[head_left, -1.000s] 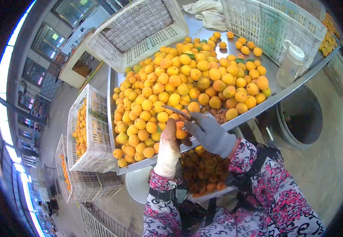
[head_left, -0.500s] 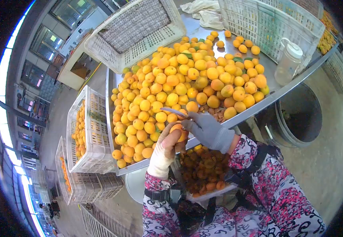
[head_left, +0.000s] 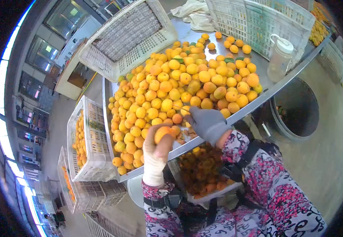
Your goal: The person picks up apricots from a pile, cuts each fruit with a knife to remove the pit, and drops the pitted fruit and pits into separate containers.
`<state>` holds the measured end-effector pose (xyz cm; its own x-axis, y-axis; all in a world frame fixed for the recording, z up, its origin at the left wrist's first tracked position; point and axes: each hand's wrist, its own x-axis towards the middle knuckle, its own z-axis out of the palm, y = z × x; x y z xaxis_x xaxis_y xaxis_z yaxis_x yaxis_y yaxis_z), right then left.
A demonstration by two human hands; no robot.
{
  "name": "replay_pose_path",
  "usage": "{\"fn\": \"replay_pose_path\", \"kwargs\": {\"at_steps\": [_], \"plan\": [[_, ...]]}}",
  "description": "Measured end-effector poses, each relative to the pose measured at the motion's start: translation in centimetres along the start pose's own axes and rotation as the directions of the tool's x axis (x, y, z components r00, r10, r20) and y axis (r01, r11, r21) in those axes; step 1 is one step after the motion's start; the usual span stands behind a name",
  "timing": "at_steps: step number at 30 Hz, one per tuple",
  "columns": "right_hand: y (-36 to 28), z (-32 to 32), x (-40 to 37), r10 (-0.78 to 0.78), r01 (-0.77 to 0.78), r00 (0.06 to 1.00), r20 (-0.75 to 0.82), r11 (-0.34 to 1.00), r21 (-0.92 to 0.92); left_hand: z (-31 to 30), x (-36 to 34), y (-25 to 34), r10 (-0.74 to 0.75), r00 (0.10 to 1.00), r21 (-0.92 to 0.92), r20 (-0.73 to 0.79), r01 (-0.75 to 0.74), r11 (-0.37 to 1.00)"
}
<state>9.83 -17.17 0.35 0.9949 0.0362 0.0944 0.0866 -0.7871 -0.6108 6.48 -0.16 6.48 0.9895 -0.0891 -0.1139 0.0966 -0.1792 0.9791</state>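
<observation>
Risks, judged left to right: The left hand [head_left: 154, 150], its wrist wrapped in white, pinches a yellow-orange fruit [head_left: 163, 134] between thumb and fingers above the near edge of the tabletop [head_left: 258, 96]. A smooth skin or loose pinch could let the fruit slip into the gap below the edge. Loose fruit lies at the near rim; a knock from the left wrist could send some over. The right hand [head_left: 209, 124], gloved in grey, is closed around what appears to be a thin blade [head_left: 179, 107], blurred and pointing left. With the left fingers bare, a slip of the blade could cut them.

Surroundings, left to right: A white crate [head_left: 96, 158] of fruit stands beside the tabletop's left end. A second crate [head_left: 128, 39] sits tilted at the far left, bounding the fruit pile [head_left: 155, 87], which takes up most of the space beyond the hands and restricts reach. Brown scraps [head_left: 182, 136] lie just right of the held fruit. Nearer, below the edge, is a tub [head_left: 207, 199] with dark and orange contents. A pale cloth [head_left: 197, 15] lies at the far side. To the right, a bottle [head_left: 279, 63] stands upright before a large crate [head_left: 250, 27], obstructing access there. A dark bucket [head_left: 276, 118] stands below the right edge.
</observation>
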Motion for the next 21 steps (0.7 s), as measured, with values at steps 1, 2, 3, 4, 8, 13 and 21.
{"fn": "replay_pose_path", "kwargs": {"at_steps": [1, 2, 3, 4, 8, 13, 21], "plan": [[0.0, -0.1, 0.0, -0.011, 0.011, 1.000, 0.000, 1.000, 0.002, -0.5, 0.6, -1.3, 0.005, 1.000, 0.001, -0.010, -0.005, 1.000], [-0.5, -0.9, -0.2, -0.031, 0.035, 0.998, -0.047, 0.996, 0.080, -1.2, 2.0, -3.7, 0.202, 0.979, -0.018, 0.007, -0.202, 0.979], [-0.8, -1.3, -0.3, -0.044, 0.059, 0.994, -0.096, 0.986, 0.159, -1.7, 2.8, -4.8, 0.392, 0.920, -0.037, 0.025, -0.391, 0.920], [-0.8, -0.9, -0.6, -0.077, 0.110, 0.987, -0.139, 0.962, 0.248, -1.8, 2.4, -3.9, 0.110, 0.989, -0.456, 0.102, -0.052, 0.888], [-1.4, 0.5, -1.9, -0.258, 0.282, 0.959, -0.115, 0.897, 0.342, -1.2, 3.0, -4.0, 0.233, 0.965, -0.339, 0.124, -0.179, 0.924], [-1.9, 0.8, -2.4, -0.237, 0.219, 0.971, -0.001, 0.895, 0.388, -0.9, 3.1, -4.2, 0.154, 0.980, -0.597, 0.130, -0.047, 0.801], [-3.6, 2.7, -3.5, -0.084, 0.079, 0.996, -0.008, 0.896, 0.438, 0.5, 3.4, -5.8, 0.003, 0.999, -0.823, 0.046, 0.036, 0.567]]}}
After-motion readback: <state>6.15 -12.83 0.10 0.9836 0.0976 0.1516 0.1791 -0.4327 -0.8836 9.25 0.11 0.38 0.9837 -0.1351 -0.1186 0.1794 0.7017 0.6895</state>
